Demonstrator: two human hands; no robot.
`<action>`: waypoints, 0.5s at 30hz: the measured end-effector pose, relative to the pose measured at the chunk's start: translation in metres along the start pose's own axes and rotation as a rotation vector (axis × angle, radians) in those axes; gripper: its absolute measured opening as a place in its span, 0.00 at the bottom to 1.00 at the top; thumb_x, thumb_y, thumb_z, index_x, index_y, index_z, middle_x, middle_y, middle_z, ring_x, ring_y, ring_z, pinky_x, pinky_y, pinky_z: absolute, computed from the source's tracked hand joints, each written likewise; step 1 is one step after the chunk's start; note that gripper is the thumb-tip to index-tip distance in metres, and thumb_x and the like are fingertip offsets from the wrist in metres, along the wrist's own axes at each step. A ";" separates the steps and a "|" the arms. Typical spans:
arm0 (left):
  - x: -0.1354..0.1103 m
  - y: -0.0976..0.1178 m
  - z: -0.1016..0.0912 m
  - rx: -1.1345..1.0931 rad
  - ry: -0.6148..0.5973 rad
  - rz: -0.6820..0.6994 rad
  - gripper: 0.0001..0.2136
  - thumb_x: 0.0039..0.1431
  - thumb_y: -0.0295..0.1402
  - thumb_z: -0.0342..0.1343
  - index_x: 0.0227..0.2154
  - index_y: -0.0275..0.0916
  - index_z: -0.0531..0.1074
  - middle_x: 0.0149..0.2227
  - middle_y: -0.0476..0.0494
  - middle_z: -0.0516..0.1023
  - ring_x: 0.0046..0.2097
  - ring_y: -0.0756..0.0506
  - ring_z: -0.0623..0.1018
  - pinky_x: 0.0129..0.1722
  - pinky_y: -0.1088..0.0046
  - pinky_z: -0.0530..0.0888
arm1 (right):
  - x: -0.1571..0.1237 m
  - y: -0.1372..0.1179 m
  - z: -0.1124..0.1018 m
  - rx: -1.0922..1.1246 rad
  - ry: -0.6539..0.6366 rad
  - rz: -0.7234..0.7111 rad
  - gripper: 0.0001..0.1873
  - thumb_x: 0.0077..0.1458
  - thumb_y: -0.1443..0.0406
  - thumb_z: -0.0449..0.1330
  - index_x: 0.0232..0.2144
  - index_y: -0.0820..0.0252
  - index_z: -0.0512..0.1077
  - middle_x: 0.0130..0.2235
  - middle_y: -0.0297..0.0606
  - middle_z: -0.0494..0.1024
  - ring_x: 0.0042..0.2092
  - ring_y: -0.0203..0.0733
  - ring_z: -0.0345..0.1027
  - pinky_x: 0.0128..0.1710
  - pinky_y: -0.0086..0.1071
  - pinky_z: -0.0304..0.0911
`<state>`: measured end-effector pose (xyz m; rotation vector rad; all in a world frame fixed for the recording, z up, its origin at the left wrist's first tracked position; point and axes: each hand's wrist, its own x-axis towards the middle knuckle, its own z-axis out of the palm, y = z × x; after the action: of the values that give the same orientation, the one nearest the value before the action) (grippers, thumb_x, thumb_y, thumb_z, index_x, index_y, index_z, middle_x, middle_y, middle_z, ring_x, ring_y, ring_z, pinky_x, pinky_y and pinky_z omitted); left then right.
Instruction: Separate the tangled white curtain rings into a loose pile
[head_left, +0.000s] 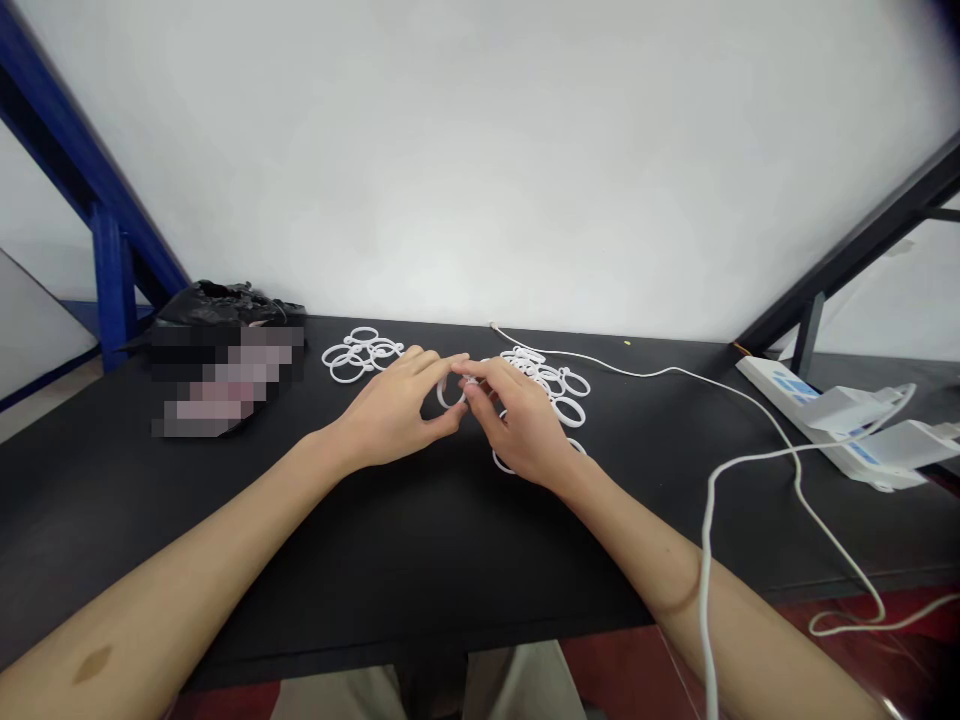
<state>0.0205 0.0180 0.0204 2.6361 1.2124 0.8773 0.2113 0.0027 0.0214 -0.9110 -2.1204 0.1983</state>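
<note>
Thin, circular, white plastic-looking ring (441, 394), pinched by both left hand (397, 405) and right hand (523, 415); probably light, springy, best held by its rim.

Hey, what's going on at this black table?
A person holds a thin, white, plastic-looking ring between the fingers of the left hand and right hand, over the black tabletop. Similar white rings lie in two clusters: one left of the left hand, the other around the right hand, which partly hides it.
</note>
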 end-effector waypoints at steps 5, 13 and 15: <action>0.000 -0.003 0.000 -0.022 -0.015 -0.053 0.25 0.63 0.42 0.50 0.59 0.35 0.64 0.42 0.41 0.75 0.47 0.40 0.71 0.51 0.57 0.70 | 0.000 0.001 0.000 -0.031 -0.001 -0.009 0.12 0.65 0.68 0.51 0.47 0.58 0.71 0.41 0.39 0.76 0.38 0.38 0.71 0.39 0.33 0.66; 0.000 -0.002 -0.002 -0.035 -0.029 -0.054 0.20 0.64 0.44 0.50 0.53 0.39 0.68 0.49 0.41 0.77 0.48 0.40 0.72 0.47 0.59 0.73 | 0.003 0.005 -0.001 0.041 0.022 0.056 0.08 0.61 0.70 0.53 0.41 0.60 0.71 0.36 0.37 0.78 0.33 0.36 0.70 0.34 0.31 0.65; 0.000 -0.001 -0.002 -0.032 -0.027 -0.043 0.19 0.64 0.44 0.50 0.52 0.40 0.68 0.47 0.42 0.77 0.46 0.40 0.72 0.46 0.61 0.73 | 0.004 0.004 -0.003 0.068 0.011 0.082 0.08 0.61 0.70 0.53 0.40 0.59 0.72 0.36 0.36 0.78 0.32 0.35 0.69 0.33 0.30 0.65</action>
<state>0.0183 0.0183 0.0213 2.5787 1.2335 0.8444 0.2140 0.0075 0.0240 -0.9574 -2.0555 0.3044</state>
